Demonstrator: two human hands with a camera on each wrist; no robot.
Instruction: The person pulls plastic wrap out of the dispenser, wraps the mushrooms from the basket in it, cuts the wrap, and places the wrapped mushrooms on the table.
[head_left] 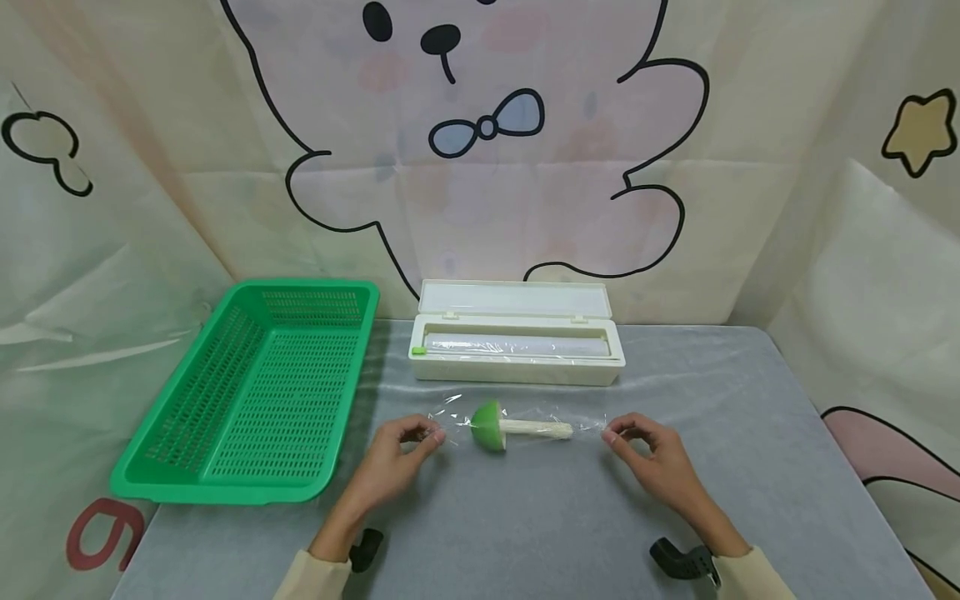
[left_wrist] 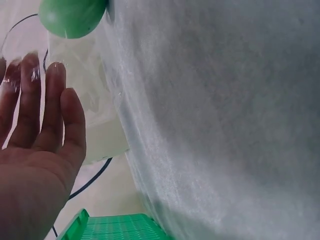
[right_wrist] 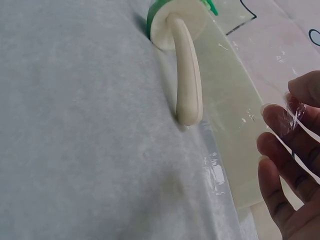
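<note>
A toy mushroom with a green cap and a long whitish stem (head_left: 536,428) lies sideways on the grey cloth, cap toward the left. Clear plastic wrap (head_left: 592,419) surrounds it and stretches past both ends. At the cap side, my left hand (head_left: 397,458) pinches one end of the film between thumb and fingers. Beyond the stem's tip, my right hand (head_left: 656,458) pinches the opposite end. The right wrist view shows crinkled film at the fingertips (right_wrist: 280,117) and the bare-looking stem end (right_wrist: 189,110). In the left wrist view only the rounded green cap (left_wrist: 72,17) appears.
Behind the mushroom stands a white cling film dispenser (head_left: 517,372), its lid raised, a roll inside and a green slider at its left. A green plastic basket (head_left: 292,408) sits at the left. A printed curtain (head_left: 480,217) hangs along the back edge.
</note>
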